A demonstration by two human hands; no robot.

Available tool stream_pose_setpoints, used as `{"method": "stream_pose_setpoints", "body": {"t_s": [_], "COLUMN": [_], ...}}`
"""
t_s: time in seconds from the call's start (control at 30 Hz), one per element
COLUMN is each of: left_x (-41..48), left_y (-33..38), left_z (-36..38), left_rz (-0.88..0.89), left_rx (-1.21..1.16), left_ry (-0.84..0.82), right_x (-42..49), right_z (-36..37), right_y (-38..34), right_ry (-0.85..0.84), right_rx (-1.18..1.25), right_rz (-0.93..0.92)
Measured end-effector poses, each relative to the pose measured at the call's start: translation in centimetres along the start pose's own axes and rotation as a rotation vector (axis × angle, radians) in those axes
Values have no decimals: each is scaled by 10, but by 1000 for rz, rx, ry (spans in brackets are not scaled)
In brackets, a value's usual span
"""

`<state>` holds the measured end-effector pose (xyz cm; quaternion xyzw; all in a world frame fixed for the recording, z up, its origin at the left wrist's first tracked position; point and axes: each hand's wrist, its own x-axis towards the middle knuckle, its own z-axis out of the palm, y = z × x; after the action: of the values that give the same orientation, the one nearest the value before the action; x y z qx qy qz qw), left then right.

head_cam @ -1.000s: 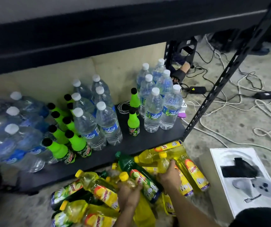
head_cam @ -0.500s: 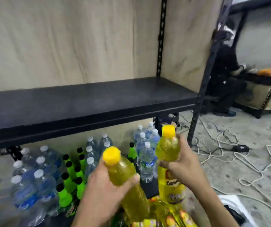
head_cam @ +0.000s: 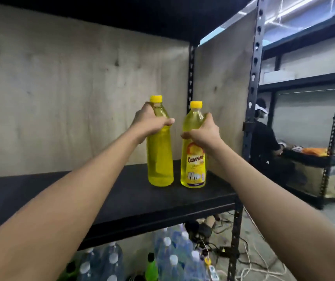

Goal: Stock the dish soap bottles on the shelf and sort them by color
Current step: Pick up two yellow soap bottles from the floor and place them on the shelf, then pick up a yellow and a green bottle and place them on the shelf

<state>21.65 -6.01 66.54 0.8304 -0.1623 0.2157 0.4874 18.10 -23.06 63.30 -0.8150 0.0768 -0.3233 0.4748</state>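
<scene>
While both your forearms are reaching forward and up from the bottom corners, you are stretching them nearly straight toward the black shelf board (head_cam: 81, 201). Water bottles (head_cam: 174, 258) with white caps and a green bottle (head_cam: 151, 267) are standing on the lower level beneath your arms, with cables (head_cam: 249, 258) trailing on the floor to the right. Your left hand (head_cam: 150, 123) is wrapping the shoulder of the left yellow soap bottle (head_cam: 160, 159), fingers curled tight round it, thumb lying across the front just under the neck. Your right hand (head_cam: 202, 131) is clamping the shoulder of the right yellow soap bottle (head_cam: 193, 165) the same way, fingers closed round it, thumb pointing inward. Both bottles are standing upright with yellow caps on, bases at the shelf surface toward its right end, just beside each other with a narrow gap between. The right one is showing its printed label; the left one is showing plain yellow. Behind them a plywood back panel (head_cam: 61, 94) is closing off the bay. Farther right, beyond the upright post (head_cam: 253, 78), another person (head_cam: 263, 136) is bending at a second rack.
</scene>
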Motion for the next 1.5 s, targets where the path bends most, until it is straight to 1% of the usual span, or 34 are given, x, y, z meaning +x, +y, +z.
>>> {"method": "stream_pose_setpoints", "body": {"t_s": [0.07, 0.17, 0.3, 0.37, 0.43, 0.53, 0.67, 0.73, 0.8, 0.87, 0.97, 1.03, 1.1, 1.13, 1.17, 1.23, 1.27, 1.33, 1.37, 1.43, 1.5], "left_x": [35, 81, 124, 138, 147, 150, 143, 138, 128, 105, 31, -43, -133, -184, -234, -322, -358, -414, -437, -481, -519], "left_y": [-16, -37, -55, -59, -61, -66, -72, -72, -73, -71, -66, -70, -89, -101, -112, -138, -158, -210, -241, -301, -354], "left_z": [31, 66, 93, 100, 106, 113, 117, 113, 105, 93, 56, 20, -16, -33, -48, -66, -70, -69, -66, -58, -39], "left_rz": [-32, -62, -71, -72, -63, -32, -39, -83, -135, -154, -120, -89, -25, -2, -22, -158, -275, -594, -762, -1089, -1325], "left_rx": [40, 34, 13, 9, 28, 50, -26, -53, -41, -29, -114, -243, -374, -425, -461, -475, -458, -402, -385, -391, -355], "left_ry": [3, 20, 19, 26, 25, -20, -62, -104, -181, -214, -161, -146, -116, -77, -20, 142, 234, 386, 426, 433, 324], "right_x": [34, 80, 118, 130, 135, 135, 123, 111, 91, 56, -34, -113, -199, -240, -279, -348, -376, -421, -438, -467, -487], "right_z": [19, 39, 53, 56, 58, 62, 64, 61, 53, 42, 33, 36, 48, 56, 67, 91, 105, 135, 149, 175, 192], "right_y": [15, 33, 52, 60, 69, 80, 80, 74, 67, 60, 65, 82, 106, 120, 135, 166, 182, 214, 230, 260, 287], "right_ry": [30, 78, 88, 102, 114, 184, 242, 192, 134, 139, 171, 159, 110, 69, 14, -172, -304, -593, -720, -902, -989], "right_rx": [2, 7, -72, -118, -129, -94, -16, -25, -46, -59, -31, -1, 31, 55, 67, 26, -9, -92, -139, -220, -282], "right_rz": [3, 12, 45, 31, -2, -44, -44, -8, 11, -22, -117, -127, -100, -77, -42, 74, 154, 314, 375, 464, 560]}}
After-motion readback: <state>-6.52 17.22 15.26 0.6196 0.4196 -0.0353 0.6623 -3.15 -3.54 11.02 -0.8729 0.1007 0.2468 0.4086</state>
